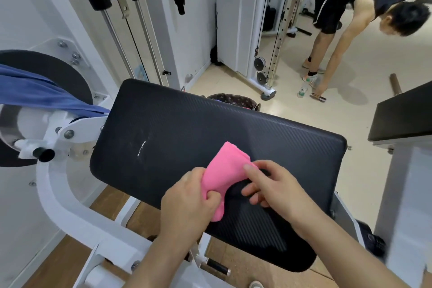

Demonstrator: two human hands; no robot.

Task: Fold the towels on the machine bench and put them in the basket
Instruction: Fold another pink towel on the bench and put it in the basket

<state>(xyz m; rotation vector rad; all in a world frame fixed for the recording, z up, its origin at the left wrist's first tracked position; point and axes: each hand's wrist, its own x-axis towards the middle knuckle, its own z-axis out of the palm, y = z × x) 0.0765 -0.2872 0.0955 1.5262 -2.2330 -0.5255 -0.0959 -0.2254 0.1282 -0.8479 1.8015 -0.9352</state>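
A small pink towel [224, 170], folded into a narrow bundle, lies on the near half of the black padded machine bench [187, 128]. My left hand [189, 199] grips its near end, fingers curled round the cloth. My right hand [273, 187] sits just right of the towel, its thumb tip touching the towel's right edge, the other fingers loosely bent above the pad. A blue towel [39, 91] hangs over the machine's round plate at the left. Beyond the bench's far edge the rim of a dark patterned basket [233, 99] shows, with something pink inside.
White machine frame and a black-tipped knob [44, 154] stand at the left. A cable tower [268, 54] rises behind. Another person [350, 7] bends to the floor at the far right beside a water bottle [302, 91]. A second black pad [404, 119] juts in at the right.
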